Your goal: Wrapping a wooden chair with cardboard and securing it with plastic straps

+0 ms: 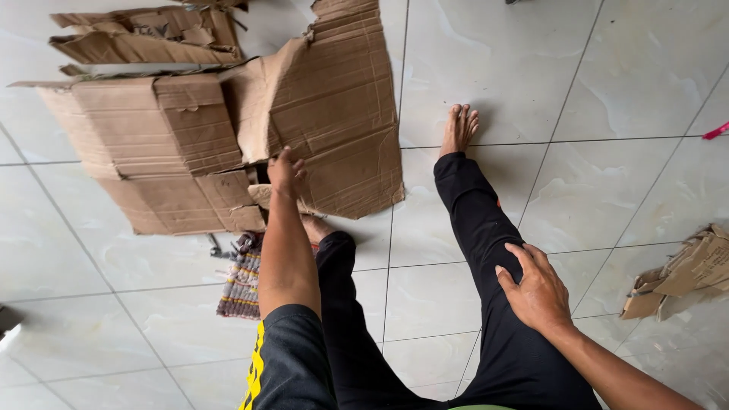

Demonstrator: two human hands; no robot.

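My left hand [286, 173] reaches the flattened cardboard [334, 114] on the floor [607, 68] — grip loose, fingers spread. Light, stiff, floppy at creases; I'd pinch an edge. Right hand [538, 288] rests open on my thigh.

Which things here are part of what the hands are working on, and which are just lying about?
In hand:
- left hand reaching onto the flattened brown cardboard sheets
- right hand resting on the black-trousered leg

Lying about:
- torn brown cardboard scraps
- striped woven mat
- folded brown cardboard piece
- pink strip
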